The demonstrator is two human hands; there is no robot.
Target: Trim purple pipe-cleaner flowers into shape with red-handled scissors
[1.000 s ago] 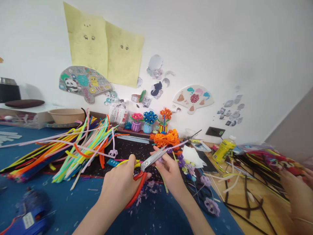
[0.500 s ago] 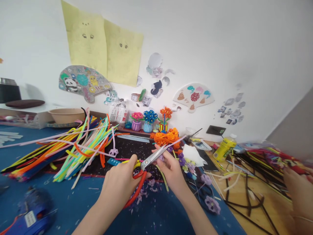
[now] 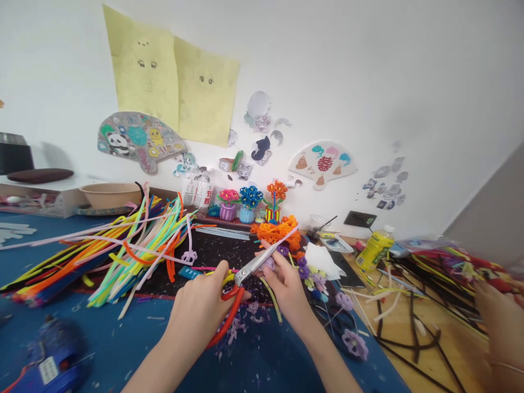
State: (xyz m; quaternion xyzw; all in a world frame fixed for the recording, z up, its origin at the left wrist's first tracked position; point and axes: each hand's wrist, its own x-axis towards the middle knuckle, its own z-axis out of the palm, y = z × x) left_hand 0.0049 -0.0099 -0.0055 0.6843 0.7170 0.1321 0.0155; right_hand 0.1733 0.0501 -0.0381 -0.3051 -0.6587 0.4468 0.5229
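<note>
My left hand [image 3: 200,311] is closed round the orange handles of a pair of scissors [image 3: 245,273], whose silver blades point up and right. My right hand [image 3: 286,286] pinches a small purple pipe-cleaner piece [image 3: 270,263] right at the blades, with a pale lilac stem running up toward the orange heap. Purple fluff scraps [image 3: 241,322] lie on the blue mat under both hands.
A big fan of coloured pipe cleaners [image 3: 106,245] lies at left, a blue glue gun [image 3: 49,357] at bottom left. Purple pipe-cleaner flowers [image 3: 354,344] sit to the right. Another person's hand [image 3: 501,322] reaches in over black pipe cleaners [image 3: 417,295]. A yellow bottle [image 3: 374,248] stands behind.
The scissors and both hands stay almost in place; the blades have closed slightly on the purple piece. The other person's hand at right shifted a little.
</note>
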